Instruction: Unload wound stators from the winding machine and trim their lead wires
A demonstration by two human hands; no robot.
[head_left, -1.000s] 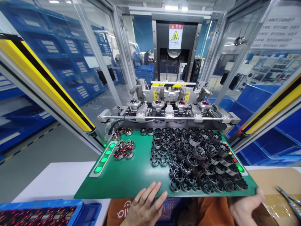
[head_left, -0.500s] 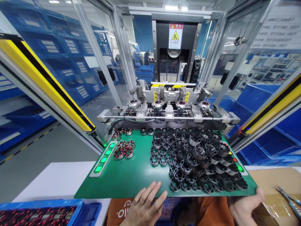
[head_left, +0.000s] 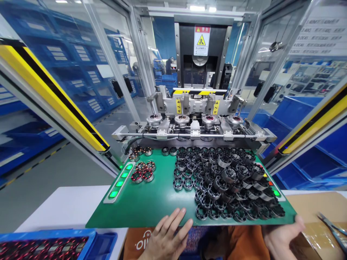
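My left hand (head_left: pixel 170 234) lies with spread fingers on the front edge of the green board (head_left: pixel 159 206), holding nothing. At the board's right front corner is my right hand (head_left: pixel 283 236), thumb up beside the edge, its other fingers hidden beneath. Many dark metal rings (head_left: pixel 230 175) are stacked on the board's right half. Several copper-wound rings (head_left: pixel 148 175) sit at its left back. Behind the board, a machine (head_left: pixel 195 104) holds several wound rings in round metal holders (head_left: pixel 182 121).
Yellow light bars (head_left: pixel 62 101) stand on both sides. Green-lit buttons (head_left: pixel 119 184) line the board's left edge. A blue tray (head_left: pixel 93 240) of red-wound parts sits front left. Pliers (head_left: pixel 332 227) lie on cardboard (head_left: pixel 311 206) at right.
The machine's upper bar and arms have shifted slightly, and the rings in the holders sit lower. Both my hands and the rings on the board have stayed in place.
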